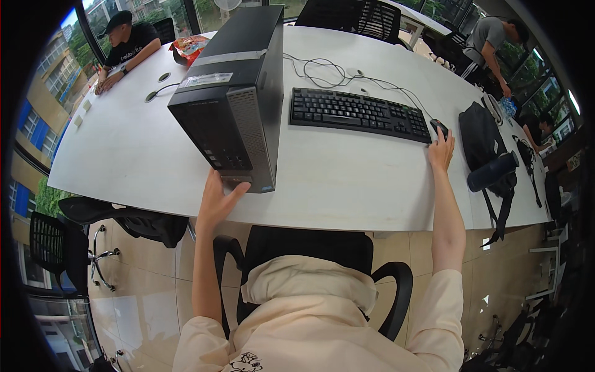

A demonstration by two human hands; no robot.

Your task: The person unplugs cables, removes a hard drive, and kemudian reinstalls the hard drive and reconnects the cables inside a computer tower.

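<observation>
A black desktop computer tower point(214, 133) stands upright on the white table point(334, 180), left of centre. At its lower front my left hand point(221, 198) touches the casing, thumb spread apart from the fingers; part of the fingertips cannot be made out. To the right, my right hand point(440, 150) rests over a black computer mouse point(438, 128), fingers around it. Between the tower and the mouse lies a black keyboard point(359, 115). Thin dark cables point(322, 69) loop across the tabletop behind the keyboard.
A black bag point(480, 133) and dark bottle point(493, 172) lie beyond my right hand. A red package point(186, 48) sits behind the tower. One person point(127, 46) sits far left; another point(489, 46) stands far right. An office chair point(310, 245) is against my front.
</observation>
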